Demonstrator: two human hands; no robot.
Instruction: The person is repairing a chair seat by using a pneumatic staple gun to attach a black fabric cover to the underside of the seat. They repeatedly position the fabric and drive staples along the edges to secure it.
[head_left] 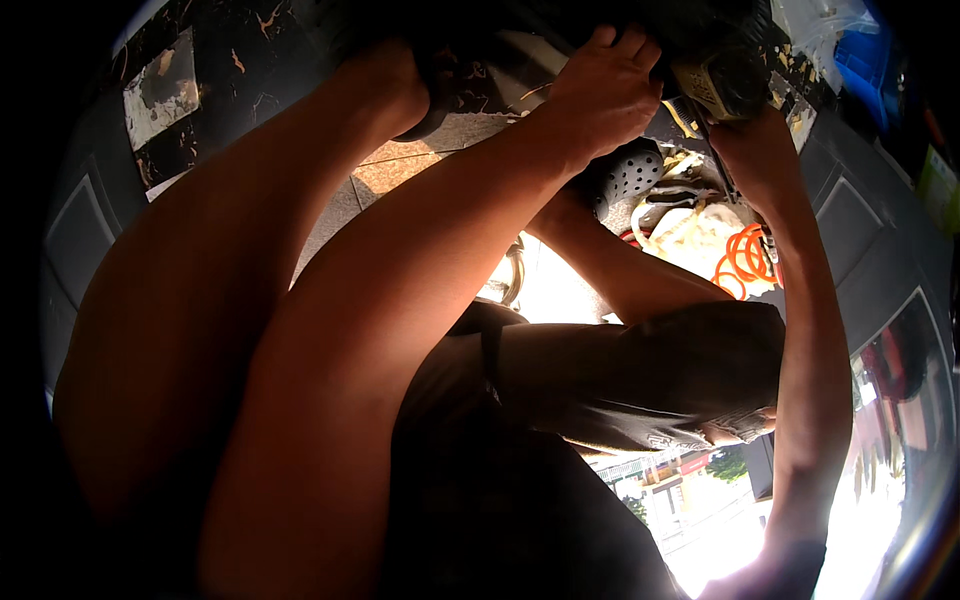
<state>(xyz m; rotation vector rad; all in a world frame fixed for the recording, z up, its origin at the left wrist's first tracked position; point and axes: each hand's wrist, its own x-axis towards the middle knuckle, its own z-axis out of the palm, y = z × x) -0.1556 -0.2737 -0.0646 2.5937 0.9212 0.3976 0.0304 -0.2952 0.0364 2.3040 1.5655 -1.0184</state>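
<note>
My left hand (pixel 612 88) reaches to the top of the view, its fingers bent together over something dark. Shadow hides what lies under them. Close on its right, my right hand (pixel 745 140) is closed around a yellowish-and-black tool (pixel 706 88) with a slotted face; its fingers are mostly hidden. A thin dark rod (pixel 722 165) slants down beside the right wrist. Below the hands sits a grey clog with holes (pixel 632 174) on a foot. An orange coiled cord (pixel 745 262) lies beside my right forearm, near a pale, tangled heap (pixel 690 232).
My bent legs frame the work, with the dark shorts (pixel 640 375) at right. Black gold-veined panelling (pixel 225 65) with worn pale patches stands at upper left. Brown floor tiles (pixel 395 168) show between my limbs. A blue object (pixel 862 75) is at upper right, above grey panels (pixel 850 225).
</note>
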